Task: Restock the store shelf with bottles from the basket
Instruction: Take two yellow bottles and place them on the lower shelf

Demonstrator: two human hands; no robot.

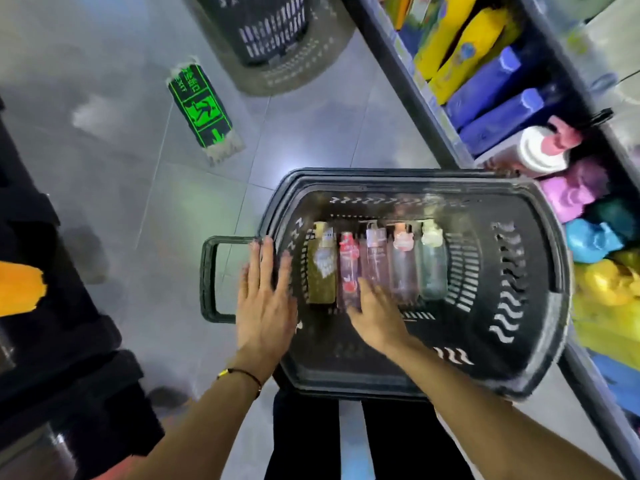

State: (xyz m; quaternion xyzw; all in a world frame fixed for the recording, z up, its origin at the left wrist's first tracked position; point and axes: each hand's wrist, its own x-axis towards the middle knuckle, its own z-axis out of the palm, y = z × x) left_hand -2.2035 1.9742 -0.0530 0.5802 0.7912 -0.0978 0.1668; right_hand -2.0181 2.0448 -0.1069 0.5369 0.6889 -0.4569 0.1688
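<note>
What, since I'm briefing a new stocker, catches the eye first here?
Five bottles lie side by side in the black basket, mid-frame, with the right hand reaching onto them and the left hand flat on its left rim. To the right, a shelf holds yellow, blue and pink containers.

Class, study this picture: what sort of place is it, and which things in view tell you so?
Most likely a shop aisle for toiletries or cleaning goods: a shelf packed with coloured bottles, a black shopping basket holding five bottles, and a green exit sticker on the tiled floor.
</note>
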